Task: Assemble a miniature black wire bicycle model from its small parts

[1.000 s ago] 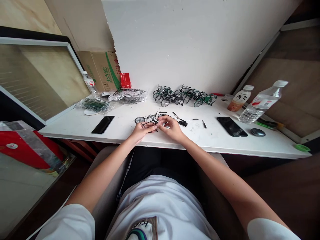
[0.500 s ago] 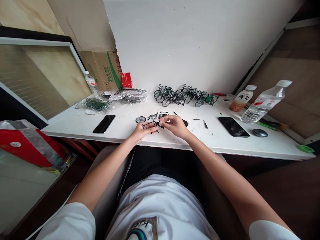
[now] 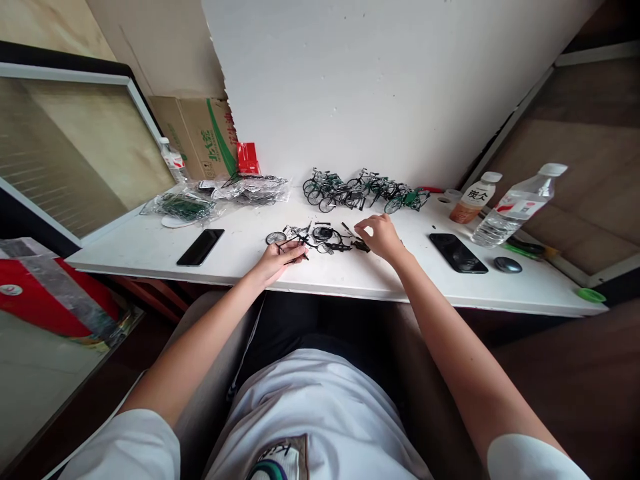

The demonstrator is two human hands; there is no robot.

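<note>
My left hand [image 3: 278,261] is closed around a thin black toy bicycle frame [image 3: 302,241], held just above the table's front part. Off to the right, my right hand [image 3: 383,237] is lowered to the tabletop, its thumb and fingertips brought together; whatever may be between them is too small or hidden. A small spoked wheel [image 3: 275,238] lies behind my left hand. Between the hands are loose black bicycle parts [image 3: 324,233], including another round wheel-like piece. A thin dark piece [image 3: 347,229] lies just left of my right fingertips.
Several small bicycles [image 3: 345,193] stand at the back of the white table [image 3: 240,267]. Plastic bags of parts [image 3: 185,205] lie back left, near a phone [image 3: 201,247]. On the right are another phone [image 3: 457,253], a black round object [image 3: 507,265] and two bottles [image 3: 515,210].
My right hand has left the bicycle frame and moved right, down to the tabletop, covering the spot where slim black tools lay. My left hand still holds the frame. The view has shifted slightly.
</note>
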